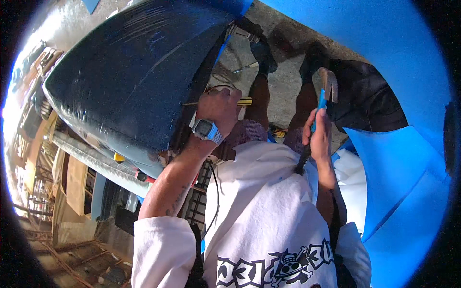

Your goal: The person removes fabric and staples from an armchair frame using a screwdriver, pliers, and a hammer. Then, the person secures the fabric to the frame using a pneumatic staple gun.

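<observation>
My left hand (218, 113), with a metal watch on its wrist, is closed around a screwdriver (246, 101) whose yellow and black handle end sticks out to the right. Its thin shaft points left at the edge of a large dark covered piece (129, 77), which looks like upholstered furniture; I cannot tell whether the tip touches. Over to the right, my right hand (319, 137) grips a hammer (322, 96) by its blue handle. The hammer's metal head is up, apart from the screwdriver.
Blue sheet material (403, 192) fills the right side. A thin tool (245, 67) lies on the concrete floor (283, 91) near my feet. Below the dark piece runs a plastic-wrapped bar (96, 156). Wooden parts (77, 185) stand at the left, and a black cable (217, 201) hangs by my shirt.
</observation>
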The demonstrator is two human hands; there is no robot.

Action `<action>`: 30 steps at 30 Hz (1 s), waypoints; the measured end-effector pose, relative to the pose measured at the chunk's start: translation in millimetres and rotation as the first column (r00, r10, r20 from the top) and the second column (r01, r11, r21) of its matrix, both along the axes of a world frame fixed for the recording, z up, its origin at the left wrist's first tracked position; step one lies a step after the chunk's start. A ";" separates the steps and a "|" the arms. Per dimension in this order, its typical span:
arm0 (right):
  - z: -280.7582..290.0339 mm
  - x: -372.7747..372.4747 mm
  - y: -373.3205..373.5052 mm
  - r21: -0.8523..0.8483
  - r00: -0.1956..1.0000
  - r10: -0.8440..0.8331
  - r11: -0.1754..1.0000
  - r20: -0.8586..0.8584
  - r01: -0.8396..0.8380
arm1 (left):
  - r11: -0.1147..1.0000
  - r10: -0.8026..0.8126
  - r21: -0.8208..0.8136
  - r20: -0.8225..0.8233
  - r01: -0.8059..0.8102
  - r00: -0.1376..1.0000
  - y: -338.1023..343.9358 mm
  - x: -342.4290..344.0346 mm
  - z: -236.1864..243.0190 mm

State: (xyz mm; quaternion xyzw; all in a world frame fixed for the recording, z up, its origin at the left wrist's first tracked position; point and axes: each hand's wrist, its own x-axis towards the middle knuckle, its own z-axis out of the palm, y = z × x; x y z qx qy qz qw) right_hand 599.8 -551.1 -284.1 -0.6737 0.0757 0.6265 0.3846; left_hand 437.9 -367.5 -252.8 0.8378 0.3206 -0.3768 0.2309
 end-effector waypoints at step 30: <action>29.6 -73.0 -11.4 -0.280 0.639 -0.375 0.927 -0.671 0.251 | 0.829 -0.553 -0.367 -0.423 0.422 0.717 -4.9 -31.8 -0.7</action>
